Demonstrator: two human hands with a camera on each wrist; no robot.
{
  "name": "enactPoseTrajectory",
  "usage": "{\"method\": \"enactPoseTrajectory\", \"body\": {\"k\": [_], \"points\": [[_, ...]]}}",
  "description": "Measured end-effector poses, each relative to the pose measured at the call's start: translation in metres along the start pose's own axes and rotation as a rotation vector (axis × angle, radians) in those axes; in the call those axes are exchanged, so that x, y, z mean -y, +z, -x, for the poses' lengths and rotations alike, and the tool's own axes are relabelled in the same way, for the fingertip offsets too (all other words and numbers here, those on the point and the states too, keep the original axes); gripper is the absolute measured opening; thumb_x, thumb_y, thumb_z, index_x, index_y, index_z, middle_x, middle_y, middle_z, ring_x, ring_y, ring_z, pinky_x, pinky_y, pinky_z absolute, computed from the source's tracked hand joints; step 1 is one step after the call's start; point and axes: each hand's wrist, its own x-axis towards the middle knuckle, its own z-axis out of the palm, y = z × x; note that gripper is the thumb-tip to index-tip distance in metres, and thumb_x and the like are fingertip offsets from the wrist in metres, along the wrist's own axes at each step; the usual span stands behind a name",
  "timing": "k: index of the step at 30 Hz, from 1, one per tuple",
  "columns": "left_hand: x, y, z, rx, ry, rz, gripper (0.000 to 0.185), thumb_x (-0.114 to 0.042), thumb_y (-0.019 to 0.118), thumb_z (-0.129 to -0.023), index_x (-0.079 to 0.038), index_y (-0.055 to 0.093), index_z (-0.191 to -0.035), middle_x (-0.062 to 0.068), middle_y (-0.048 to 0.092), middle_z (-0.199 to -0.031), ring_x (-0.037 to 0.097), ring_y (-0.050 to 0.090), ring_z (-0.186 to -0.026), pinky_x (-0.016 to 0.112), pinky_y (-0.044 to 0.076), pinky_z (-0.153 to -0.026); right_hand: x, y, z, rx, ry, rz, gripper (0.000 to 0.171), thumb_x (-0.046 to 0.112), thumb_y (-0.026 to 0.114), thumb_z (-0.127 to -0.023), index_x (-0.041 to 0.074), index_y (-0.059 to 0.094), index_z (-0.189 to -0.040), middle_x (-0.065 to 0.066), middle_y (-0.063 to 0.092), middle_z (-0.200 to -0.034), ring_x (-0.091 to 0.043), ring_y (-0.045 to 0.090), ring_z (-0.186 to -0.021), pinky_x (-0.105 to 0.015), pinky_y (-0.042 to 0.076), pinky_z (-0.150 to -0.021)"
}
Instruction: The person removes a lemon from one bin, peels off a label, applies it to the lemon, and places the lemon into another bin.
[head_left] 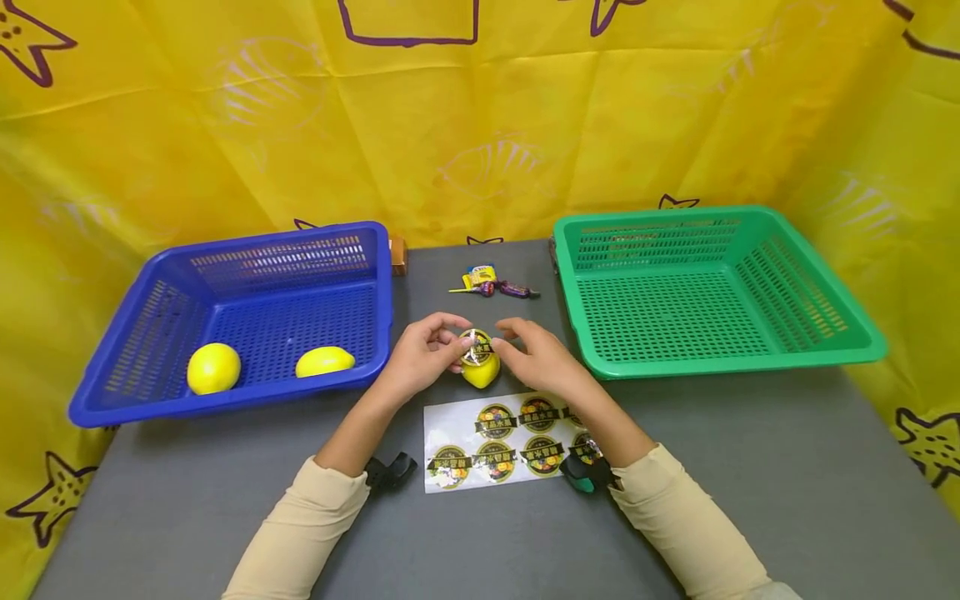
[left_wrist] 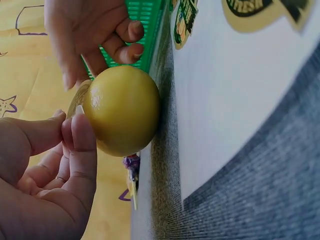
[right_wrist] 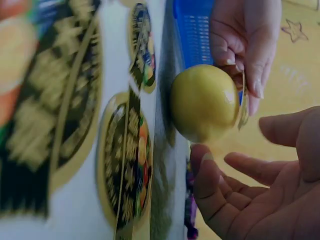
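One lemon [head_left: 481, 374] is found on the grey table [head_left: 787, 454], between the two hands and just beyond the sticker sheet [head_left: 452, 423]. One round label sticker [head_left: 476, 340] is pinched at its edge between thumb and forefinger of the left hand [head_left: 422, 357], presumably so that its adhesive side is left free; it is held against or just beside the lemon's upper side, and whether contact is made cannot be told. Nothing is gripped by the right hand [head_left: 546, 360]: its fingers are spread apart beside the lemon, judged to be placed there for steadying or smoothing. The sheet is laid nearest the person, probably for easy peeling.

Count: three lemons in all, two of them in the blue basket [head_left: 384, 292]; seven stickers visible on the sheet, its right end being partly covered by the right arm; two baskets, with no fruit seen in the green basket [head_left: 720, 365], which may be intended for labelled fruit. Beyond the hands, one lollipop [head_left: 487, 288], one purple-wrapped sweet [head_left: 514, 290] and one yellow packet [head_left: 482, 274] are noted, apparently set aside from the work.
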Motion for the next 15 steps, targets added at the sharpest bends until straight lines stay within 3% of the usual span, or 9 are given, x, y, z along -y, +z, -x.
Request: {"method": "enactPoseTrajectory", "body": {"k": [6, 15], "points": [[0.002, 0.001, -0.001, 0.019, -0.025, 0.033, 0.026, -0.006, 0.067, -0.097, 0.006, 0.063, -0.120, 0.024, 0.066, -0.088, 0.021, 0.064, -0.067, 0.040, 0.060, -0.067, 0.001, 0.004, -0.010, 0.046, 0.058, -0.121, 0.048, 0.034, 0.046, -0.106, 0.004, 0.050, -0.143, -0.017, 0.061, -0.125, -0.030, 0.064, -0.070, -0.036, 0.052, -0.055], [0.010, 0.003, 0.000, -0.002, -0.043, 0.008, 0.027, -0.011, 0.071, -0.095, 0.004, 0.064, -0.117, 0.020, 0.067, -0.085, 0.024, 0.064, -0.066, 0.041, 0.060, -0.067, -0.001, 0.015, -0.016, 0.066, 0.134, -0.241, 0.037, 0.032, 0.049, -0.106, 0.007, 0.058, -0.132, -0.013, 0.063, -0.099, -0.026, 0.060, -0.064, -0.036, 0.054, -0.053]]}}
